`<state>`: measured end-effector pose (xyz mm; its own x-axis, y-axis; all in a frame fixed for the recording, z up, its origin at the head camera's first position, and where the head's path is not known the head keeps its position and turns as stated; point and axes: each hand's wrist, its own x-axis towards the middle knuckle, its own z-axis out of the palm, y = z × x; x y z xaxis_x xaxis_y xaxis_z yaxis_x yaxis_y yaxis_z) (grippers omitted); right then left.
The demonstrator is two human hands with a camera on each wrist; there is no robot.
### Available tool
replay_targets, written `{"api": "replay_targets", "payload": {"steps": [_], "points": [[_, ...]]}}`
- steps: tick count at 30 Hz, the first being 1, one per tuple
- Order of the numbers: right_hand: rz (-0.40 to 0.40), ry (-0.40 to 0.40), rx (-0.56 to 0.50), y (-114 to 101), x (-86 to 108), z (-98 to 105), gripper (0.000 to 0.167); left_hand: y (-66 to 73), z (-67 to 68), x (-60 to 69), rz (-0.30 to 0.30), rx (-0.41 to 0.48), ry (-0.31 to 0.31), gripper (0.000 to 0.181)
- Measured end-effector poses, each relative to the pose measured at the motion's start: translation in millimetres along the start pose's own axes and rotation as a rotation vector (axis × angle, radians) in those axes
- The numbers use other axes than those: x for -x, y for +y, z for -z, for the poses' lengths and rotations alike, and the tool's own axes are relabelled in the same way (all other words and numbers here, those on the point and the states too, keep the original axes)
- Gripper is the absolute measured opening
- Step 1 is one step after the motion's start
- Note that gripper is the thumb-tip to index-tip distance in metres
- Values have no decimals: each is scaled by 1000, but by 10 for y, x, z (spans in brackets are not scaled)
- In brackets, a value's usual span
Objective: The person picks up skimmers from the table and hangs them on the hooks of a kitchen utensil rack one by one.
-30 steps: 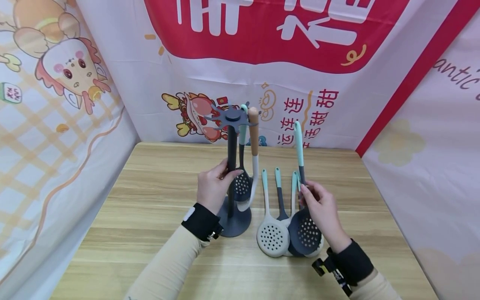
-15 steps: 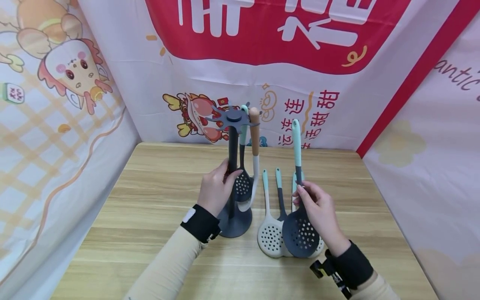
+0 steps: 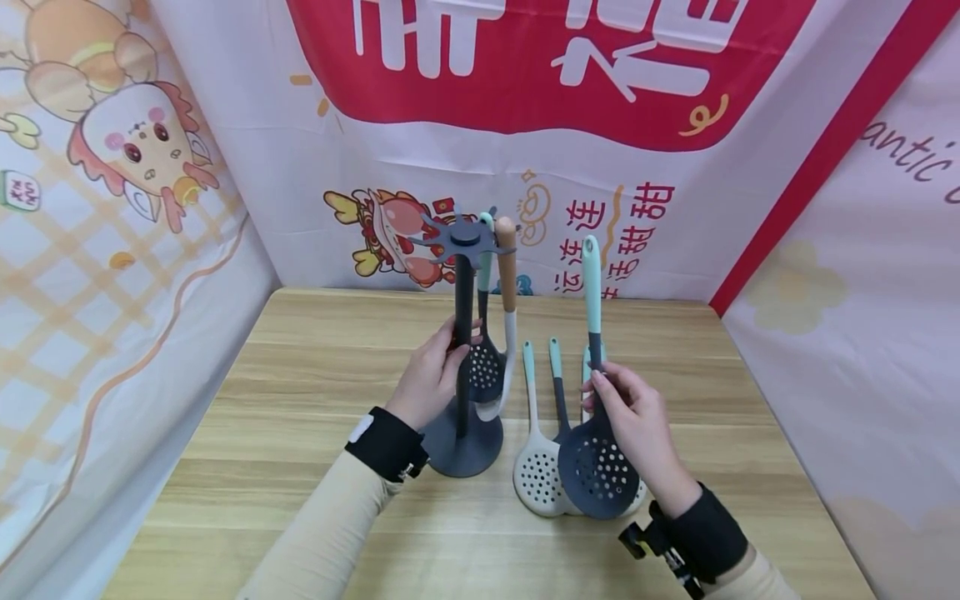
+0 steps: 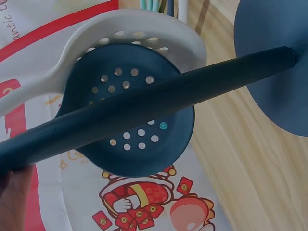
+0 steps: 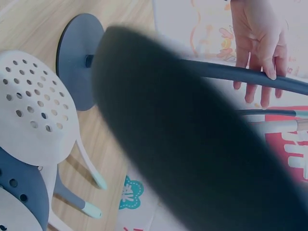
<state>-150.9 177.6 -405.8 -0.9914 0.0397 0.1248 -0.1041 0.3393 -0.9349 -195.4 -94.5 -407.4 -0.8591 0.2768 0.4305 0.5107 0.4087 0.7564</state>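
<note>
My left hand [image 3: 431, 375] holds the pole [image 3: 462, 300] of a dark utensil stand, thumb on the near side and fingers behind it. In the right wrist view these fingers [image 5: 252, 91] look fairly straight. From the stand's hooked top [image 3: 461, 237] hang a dark slotted spoon [image 3: 483, 375] and a white slotted spoon [image 4: 130, 26] with a wooden handle. My right hand [image 3: 637, 417] pinches a dark skimmer [image 3: 596, 475] at its lower handle, mint end up. It is raised over the other utensils, and blurs as a dark shape [image 5: 159, 120] in the right wrist view.
Several utensils lie on the wooden table [image 3: 300, 500] right of the stand base [image 3: 465, 454], among them a pale skimmer [image 3: 540, 479] and one with a dark, mint-tipped handle [image 3: 557, 375]. Printed cloth [image 3: 637, 167] closes off the back and both sides.
My right hand has brought the skimmer slightly left, nearer the stand. On the pole, my left hand has shifted: its fingers now show beyond the pole and the thumb no longer reaches across.
</note>
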Motion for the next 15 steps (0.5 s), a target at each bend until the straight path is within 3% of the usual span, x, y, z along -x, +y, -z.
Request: {"api": "replay_targets", "payload": {"steps": [5,11,15], "points": [[19,-6,-29,-34,15,-5,28,-11,25,-15,24,25,-19,34],[26,-3,-44,-85,38,-23,27,-32,23,9,19,-37,44,35],[51,-6,-30,-107,47,-21,26,-28,-5,29,-15,-37,94,37]]}}
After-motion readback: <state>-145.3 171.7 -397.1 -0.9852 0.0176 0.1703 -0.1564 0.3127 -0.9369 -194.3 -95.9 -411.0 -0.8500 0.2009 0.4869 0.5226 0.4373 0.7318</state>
